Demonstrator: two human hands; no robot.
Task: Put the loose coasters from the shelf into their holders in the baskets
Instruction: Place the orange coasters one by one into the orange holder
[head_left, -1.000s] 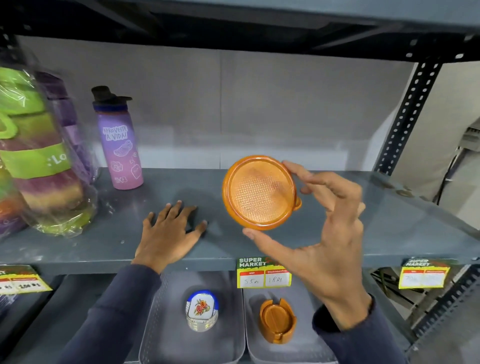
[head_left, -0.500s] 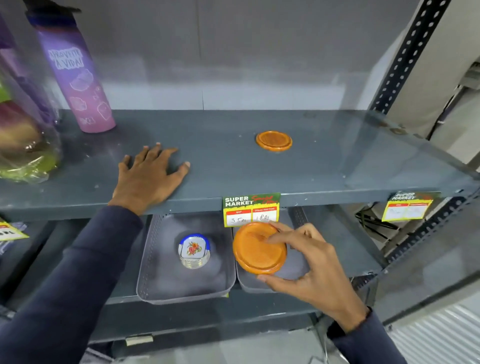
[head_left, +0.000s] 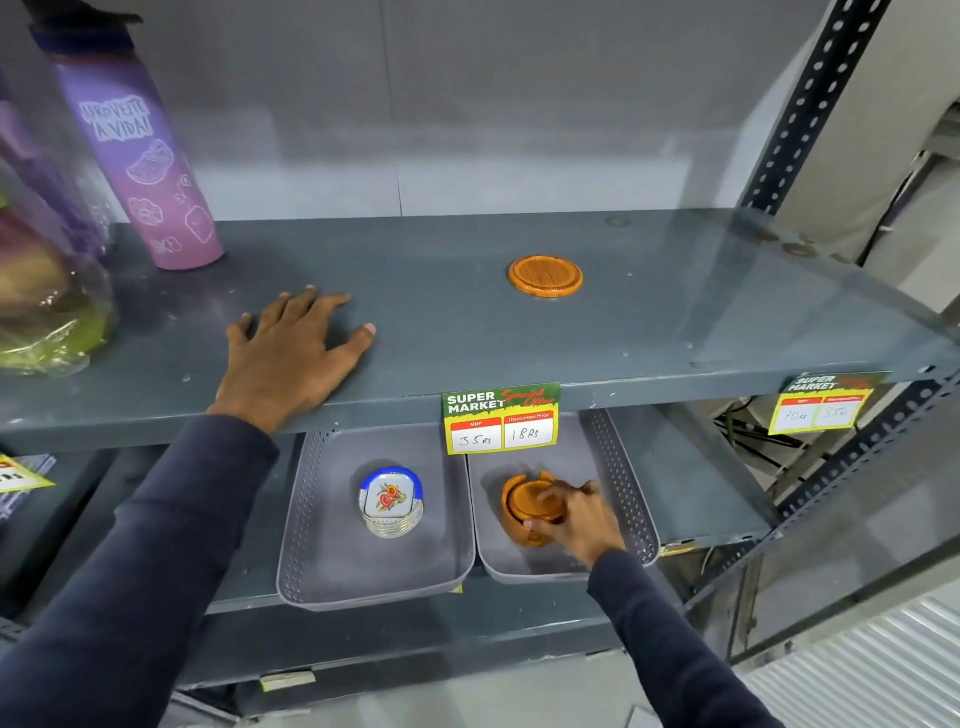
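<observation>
Head view: the right hand (head_left: 574, 517) is gripping an orange coaster (head_left: 530, 500), fingers closed around its rim, seating it in the orange holder (head_left: 522, 535) inside the right grey basket (head_left: 623, 499) on the lower shelf. The left hand (head_left: 291, 358) is lying flat and open near the front edge of the upper shelf (head_left: 675, 332). A second orange coaster (head_left: 545, 276) is lying loose mid-shelf. The left grey basket (head_left: 322, 519) is holding a floral coaster stack (head_left: 390, 501).
</observation>
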